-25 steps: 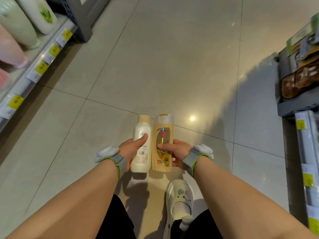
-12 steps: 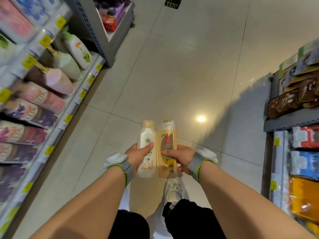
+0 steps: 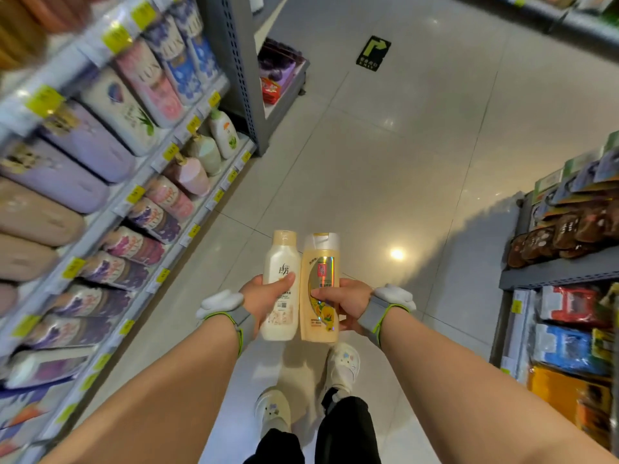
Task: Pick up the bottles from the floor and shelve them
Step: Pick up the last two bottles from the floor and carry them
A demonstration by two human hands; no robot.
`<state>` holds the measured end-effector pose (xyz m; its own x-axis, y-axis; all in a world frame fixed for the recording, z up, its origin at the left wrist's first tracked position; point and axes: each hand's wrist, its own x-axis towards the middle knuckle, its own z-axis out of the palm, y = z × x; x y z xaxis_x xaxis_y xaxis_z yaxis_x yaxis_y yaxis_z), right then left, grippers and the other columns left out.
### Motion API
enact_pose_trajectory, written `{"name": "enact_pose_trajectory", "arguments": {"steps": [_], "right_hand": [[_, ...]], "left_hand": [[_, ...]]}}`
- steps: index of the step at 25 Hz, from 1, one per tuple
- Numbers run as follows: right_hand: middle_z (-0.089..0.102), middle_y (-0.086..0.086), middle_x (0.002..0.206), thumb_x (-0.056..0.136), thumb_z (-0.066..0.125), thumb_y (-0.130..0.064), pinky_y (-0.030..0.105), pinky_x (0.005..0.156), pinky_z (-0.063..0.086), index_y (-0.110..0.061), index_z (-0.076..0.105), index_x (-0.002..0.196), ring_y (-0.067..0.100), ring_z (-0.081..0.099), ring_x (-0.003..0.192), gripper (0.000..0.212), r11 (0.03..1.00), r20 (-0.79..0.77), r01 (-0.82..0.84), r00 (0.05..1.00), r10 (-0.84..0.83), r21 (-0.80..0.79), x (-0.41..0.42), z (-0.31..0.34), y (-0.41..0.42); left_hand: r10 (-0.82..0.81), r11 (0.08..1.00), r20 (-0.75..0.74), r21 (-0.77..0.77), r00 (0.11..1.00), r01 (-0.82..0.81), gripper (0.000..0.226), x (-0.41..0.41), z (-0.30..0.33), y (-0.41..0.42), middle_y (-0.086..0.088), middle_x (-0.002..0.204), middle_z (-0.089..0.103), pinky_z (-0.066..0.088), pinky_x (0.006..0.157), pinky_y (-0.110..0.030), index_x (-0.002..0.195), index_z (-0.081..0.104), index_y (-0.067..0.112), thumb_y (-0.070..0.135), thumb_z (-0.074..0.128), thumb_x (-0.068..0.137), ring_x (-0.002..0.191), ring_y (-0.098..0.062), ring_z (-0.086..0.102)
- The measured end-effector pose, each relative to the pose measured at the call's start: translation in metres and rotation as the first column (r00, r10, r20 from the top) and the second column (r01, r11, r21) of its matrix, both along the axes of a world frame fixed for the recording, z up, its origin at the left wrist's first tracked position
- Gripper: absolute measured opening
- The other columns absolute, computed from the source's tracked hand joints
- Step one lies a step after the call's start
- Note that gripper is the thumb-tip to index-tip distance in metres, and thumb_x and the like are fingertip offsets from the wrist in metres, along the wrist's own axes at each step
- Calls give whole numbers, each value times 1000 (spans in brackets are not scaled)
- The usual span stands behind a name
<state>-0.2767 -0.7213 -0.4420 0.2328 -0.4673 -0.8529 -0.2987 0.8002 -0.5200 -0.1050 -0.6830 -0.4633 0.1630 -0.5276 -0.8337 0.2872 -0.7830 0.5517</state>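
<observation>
My left hand (image 3: 259, 298) grips a white bottle (image 3: 280, 309) with a cream cap, thumb across its label. My right hand (image 3: 346, 301) grips a yellow-orange bottle (image 3: 318, 262) with a white cap and a shiny label. Both bottles are upright, side by side and touching, held out in front of me well above the tiled floor (image 3: 385, 162). The shelves (image 3: 187, 128) on my left carry rows of large wash bottles behind yellow price tags.
A second shelf unit (image 3: 556, 272) with packaged goods stands on the right. A grey shelf end post (image 3: 241, 72) rises at the upper left, with a low display beyond it. A dark arrow sign (image 3: 372, 53) lies on the floor ahead. My two feet in pale shoes are below.
I have risen from the floor with both bottles in hand. The view lifted, so more of the left shelves, the aisle ahead and both feet now show.
</observation>
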Motion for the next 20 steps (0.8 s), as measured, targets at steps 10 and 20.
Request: {"name": "enact_pose_trajectory", "arguments": {"steps": [10, 20], "right_hand": [[66, 4, 65, 80, 69, -12, 42, 75, 52, -14, 61, 83, 23, 61, 65, 9, 956, -32, -281, 960, 280, -87, 117, 94, 21], [59, 12, 72, 77, 72, -11, 40, 73, 52, -12, 61, 70, 26, 58, 70, 13, 733, 12, -571, 786, 618, -370, 224, 217, 31]], "left_hand": [[121, 988, 66, -109, 990, -114, 31, 97, 94, 72, -17, 101, 73, 53, 88, -54, 106, 67, 6, 9, 77, 76, 93, -34, 70], [436, 875, 211, -325, 875, -358, 31, 160, 227, 125, -14, 94, 71, 53, 82, -42, 110, 64, -1, 10, 72, 83, 84, -28, 67]]}}
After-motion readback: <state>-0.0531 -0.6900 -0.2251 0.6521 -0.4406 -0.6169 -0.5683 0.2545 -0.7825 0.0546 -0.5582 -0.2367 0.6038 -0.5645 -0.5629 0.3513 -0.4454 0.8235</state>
